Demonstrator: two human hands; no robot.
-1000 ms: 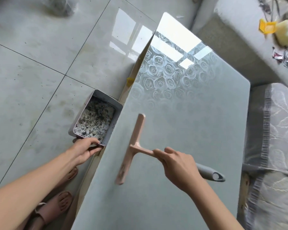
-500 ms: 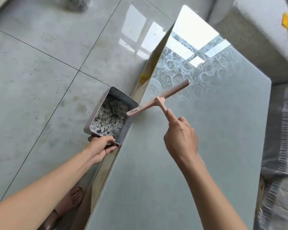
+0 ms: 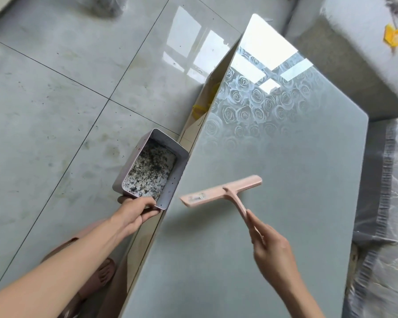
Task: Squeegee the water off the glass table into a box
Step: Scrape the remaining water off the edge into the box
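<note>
We log the left hand (image 3: 133,213) gripping the near end of the grey box (image 3: 174,183), fingers clamped on its rim. The box sits against the glass counter's (image 3: 285,161) left edge, with speckled grit inside. At its 3 o'clock is the pink squeegee (image 3: 221,191). Its handle runs toward 5 o'clock into the right hand (image 3: 274,253), fingers wrapped round it.

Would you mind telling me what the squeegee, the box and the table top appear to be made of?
The squeegee looks like matte pink moulded plastic, with head and handle apparently formed in one piece. The box has thin, smooth, pale walls with rounded corners, so it is probably plastic, though painted metal is possible. The table top is glossy glass: it mirrors the window, and a frosted rose pattern shows at the far end.
</note>
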